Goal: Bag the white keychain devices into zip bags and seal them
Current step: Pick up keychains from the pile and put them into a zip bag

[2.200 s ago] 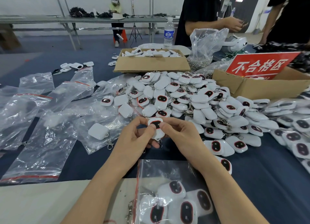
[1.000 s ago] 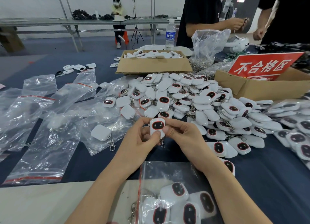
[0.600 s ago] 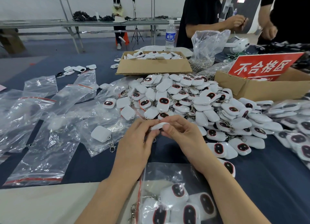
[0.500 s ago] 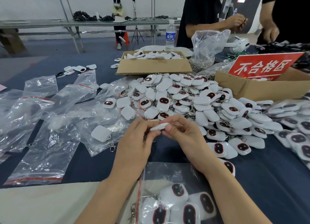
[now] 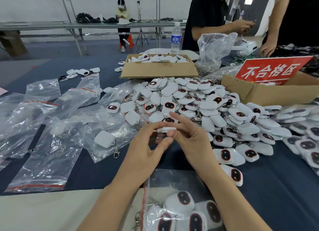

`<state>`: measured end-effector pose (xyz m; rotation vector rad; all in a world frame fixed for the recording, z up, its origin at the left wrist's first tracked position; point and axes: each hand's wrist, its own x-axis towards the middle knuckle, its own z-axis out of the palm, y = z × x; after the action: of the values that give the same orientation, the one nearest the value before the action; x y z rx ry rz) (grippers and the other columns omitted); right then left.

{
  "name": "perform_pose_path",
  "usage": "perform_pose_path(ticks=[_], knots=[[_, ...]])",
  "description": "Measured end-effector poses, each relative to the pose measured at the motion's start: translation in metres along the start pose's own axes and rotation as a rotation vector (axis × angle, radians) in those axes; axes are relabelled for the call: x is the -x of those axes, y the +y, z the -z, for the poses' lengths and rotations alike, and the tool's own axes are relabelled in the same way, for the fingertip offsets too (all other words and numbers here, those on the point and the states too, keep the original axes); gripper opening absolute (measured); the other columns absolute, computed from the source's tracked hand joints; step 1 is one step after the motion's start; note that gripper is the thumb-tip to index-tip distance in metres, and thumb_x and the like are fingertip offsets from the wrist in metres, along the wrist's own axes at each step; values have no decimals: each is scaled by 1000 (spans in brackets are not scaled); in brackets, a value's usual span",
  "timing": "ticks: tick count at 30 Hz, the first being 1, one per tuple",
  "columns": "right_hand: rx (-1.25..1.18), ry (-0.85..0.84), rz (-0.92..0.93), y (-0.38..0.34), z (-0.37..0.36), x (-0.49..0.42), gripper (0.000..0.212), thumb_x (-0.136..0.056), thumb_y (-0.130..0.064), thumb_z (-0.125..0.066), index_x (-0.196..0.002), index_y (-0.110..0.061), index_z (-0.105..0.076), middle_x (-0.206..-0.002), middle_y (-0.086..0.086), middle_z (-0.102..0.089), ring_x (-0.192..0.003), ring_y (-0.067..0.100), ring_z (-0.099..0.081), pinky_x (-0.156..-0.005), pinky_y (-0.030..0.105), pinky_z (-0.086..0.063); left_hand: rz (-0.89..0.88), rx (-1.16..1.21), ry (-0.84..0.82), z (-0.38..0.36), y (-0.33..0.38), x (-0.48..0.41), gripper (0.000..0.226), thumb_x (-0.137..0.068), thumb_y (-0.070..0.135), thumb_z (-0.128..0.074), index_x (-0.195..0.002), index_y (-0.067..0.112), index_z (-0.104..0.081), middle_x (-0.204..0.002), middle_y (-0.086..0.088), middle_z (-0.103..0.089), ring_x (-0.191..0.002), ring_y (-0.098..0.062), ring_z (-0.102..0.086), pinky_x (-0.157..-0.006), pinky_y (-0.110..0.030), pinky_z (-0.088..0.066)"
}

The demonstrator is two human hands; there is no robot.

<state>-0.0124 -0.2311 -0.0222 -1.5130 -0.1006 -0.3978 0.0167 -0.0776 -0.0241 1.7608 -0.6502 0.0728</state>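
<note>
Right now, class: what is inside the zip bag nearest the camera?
The zip bag holds several white keychain devices with dark oval faces. The picture's lower edge cuts it off, so no exact count.

Keychain devices [image 5: 198, 106] piled mid-surface [image 5: 276, 187], loose zip bags [image 5: 43, 127] spread to their left, a filled bag [image 5: 181, 204] nearest the camera, a box [image 5: 158, 69] behind the pile, a second box [image 5: 267, 94] back-right.
</note>
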Motion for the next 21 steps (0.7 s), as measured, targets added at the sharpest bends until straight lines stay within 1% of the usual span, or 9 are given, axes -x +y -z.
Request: perform_pose_path(ticks=[2,5,8,10,12,15,17,19,21], knots=[[63,-18,0,-1,0,0,36,-92,-24,-66,-125,-37,-59,-105,-16,-76,-109,-1,-67,-91,7,-45,59,95,26,2,1,-1,20,-94,20,-70,-111,30,-67,-107,11,-73,-102,-5,-69,-83,-12,-50],[41,-12,12,-1,0,-1,24,-94,-9,-64,-112,-27,-67,-106,-12,-77,-107,3,-69,-88,9,-47,94,190,91,5,1,-2,14,-95,15,-69,-99,28,-68,-97,11,-75,-91,-3,-71,-77,-11,-50],[20,4,24,-1,1,0,20,-93,0,-64,-94,-19,-71,-99,-9,-78,-98,6,-72,-84,13,-52,62,221,95,5,1,-3,15,-97,10,-65,-95,24,-68,-93,6,-75,-89,-9,-72,-80,-14,-52],[27,7,28,-1,1,1,19,-91,0,-66,-90,-18,-71,-95,-8,-78,-95,7,-73,-82,14,-52,68,243,82,5,0,-2,15,-98,9,-63,-95,23,-68,-95,1,-76,-91,-15,-73,-84,-23,-56],[39,19,37,0,1,1,19,-91,0,-67,-90,-18,-72,-94,-8,-78,-94,7,-73,-82,14,-52,78,271,72,4,-1,-2,10,-98,13,-61,-97,21,-66,-98,-2,-76,-96,-20,-73,-88,-30,-58],[59,26,25,2,-2,1,19,-91,-5,-69,-94,-23,-74,-96,-7,-78,-94,9,-73,-83,18,-54,137,390,52,1,0,-2,13,-98,22,-53,-105,14,-60,-100,-5,-76,-96,-19,-74,-82,-25,-58],[80,3,-13,4,-4,1,22,-91,-10,-70,-102,-29,-73,-98,-5,-77,-96,12,-72,-85,21,-55,218,546,54,1,2,-4,12,-104,16,-45,-106,10,-56,-97,-5,-77,-94,-19,-75,-79,-25,-59],[113,0,-34,5,-4,1,28,-91,-12,-70,-107,-35,-72,-97,-7,-77,-97,10,-71,-84,19,-54,295,746,42,4,4,-7,16,-107,8,-37,-107,10,-52,-97,-11,-78,-91,-22,-75,-77,-29,-61],[133,24,-33,5,-3,2,29,-93,-10,-68,-107,-35,-72,-98,-10,-77,-97,7,-71,-83,16,-52,346,842,18,7,5,-9,17,-107,7,-36,-107,11,-53,-100,-13,-77,-91,-26,-75,-75,-33,-62]])
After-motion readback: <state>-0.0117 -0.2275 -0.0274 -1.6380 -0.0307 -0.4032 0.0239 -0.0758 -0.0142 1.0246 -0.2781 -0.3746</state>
